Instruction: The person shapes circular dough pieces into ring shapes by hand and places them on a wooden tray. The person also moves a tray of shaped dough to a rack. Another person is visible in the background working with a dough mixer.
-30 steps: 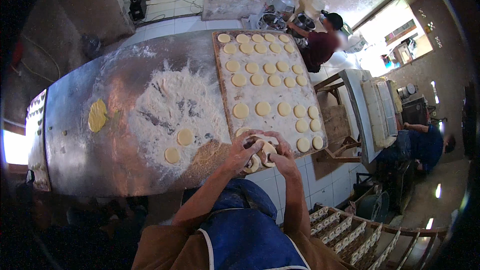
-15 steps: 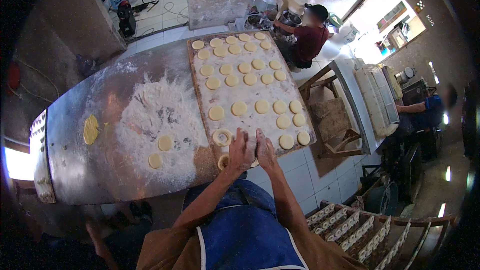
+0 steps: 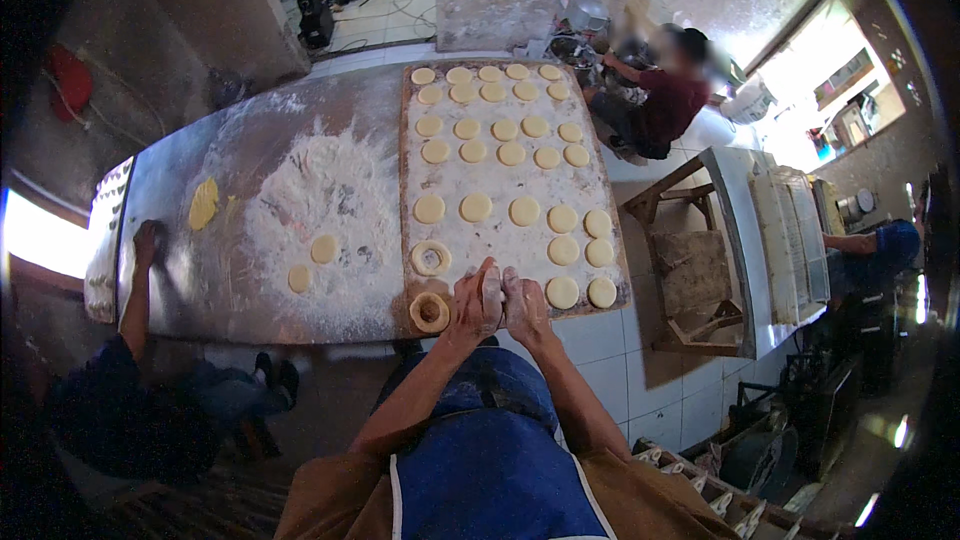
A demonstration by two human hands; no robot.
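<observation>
My left hand and my right hand are close together over the near edge of a floured board. Both have curled fingers, with a small pale bit showing between them; what they grip is mostly hidden. Just left of my left hand lie two dough rings, a nearer ring and a farther ring. Rows of flat round dough pieces cover the board beyond my hands. Two more dough rounds rest on the metal table at left.
Loose flour and a yellow lump lie on the metal table. A co-worker's hand rests at its left end. Another person crouches beyond the board. A wooden-legged table stands at right.
The view has swung, shifting the table in the picture. My hands stay close together near the board's edge, and the nearer ring is now uncovered. A co-worker's arm now reaches onto the table at left.
</observation>
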